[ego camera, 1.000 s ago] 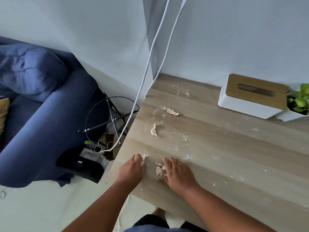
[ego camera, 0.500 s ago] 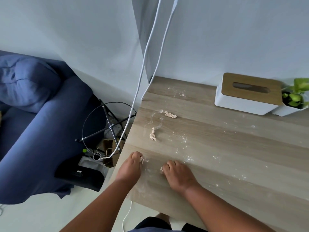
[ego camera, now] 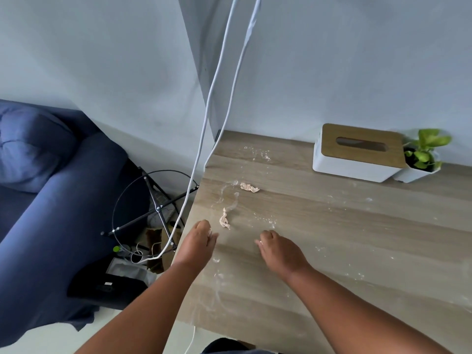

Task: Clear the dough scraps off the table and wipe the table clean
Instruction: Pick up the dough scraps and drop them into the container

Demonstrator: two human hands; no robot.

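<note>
Pale grey walls are meeting behind a wood-grain tabletop that is filling the right half of the frame, streaked with flour, while a blue sofa is sitting at lower left. Two dough scraps are lying near the tabletop's left edge: the nearer dough scrap is resting just above and between the hands, closest to the left hand; the farther dough scrap is lying higher up, well apart from both. The left hand is curling loosely, and the right hand is clenching, knuckles up, probably cupping gathered bits; whether either is holding dough I cannot tell. A tissue box is waiting at upper right, probably for wiping.
</note>
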